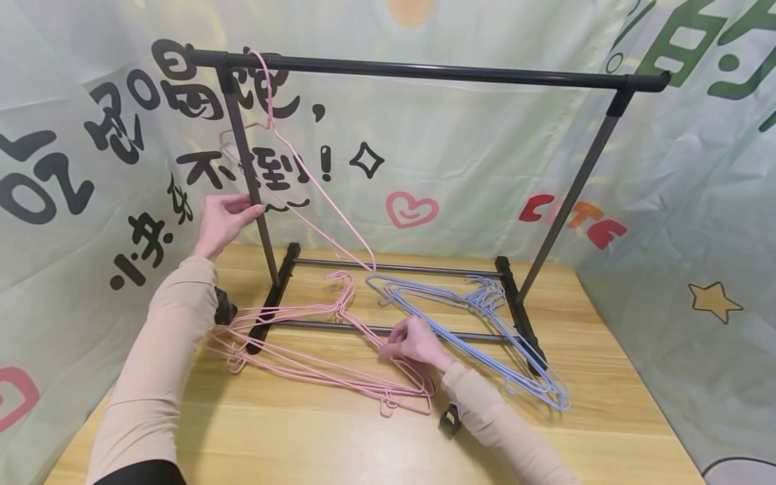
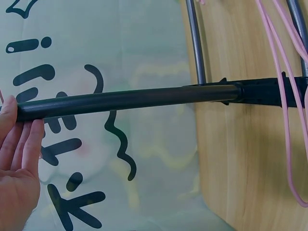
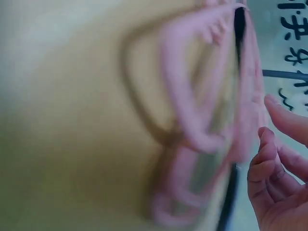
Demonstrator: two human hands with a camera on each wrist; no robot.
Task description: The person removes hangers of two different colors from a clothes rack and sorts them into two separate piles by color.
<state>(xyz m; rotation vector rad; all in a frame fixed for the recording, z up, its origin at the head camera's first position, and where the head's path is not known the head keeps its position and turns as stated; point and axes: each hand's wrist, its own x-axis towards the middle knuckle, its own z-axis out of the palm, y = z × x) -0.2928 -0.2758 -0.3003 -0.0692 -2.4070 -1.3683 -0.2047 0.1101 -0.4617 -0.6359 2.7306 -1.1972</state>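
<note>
With thumb and fingers, my left hand grips the left post of a black clothes rack, seen closely in the left wrist view. One pink hanger hangs by its hook from the top bar, near its left end. Several pink hangers lie stacked across the rack's base. Over their right arms is my right hand, fingertips right at the wire. In the right wrist view, that hand's thumb and forefinger stand apart beside the blurred pink wires.
Several blue hangers lie stacked to the right, over the rack's lower bars and right foot. The wooden table carries everything. Printed cloth surrounds it at the back and sides.
</note>
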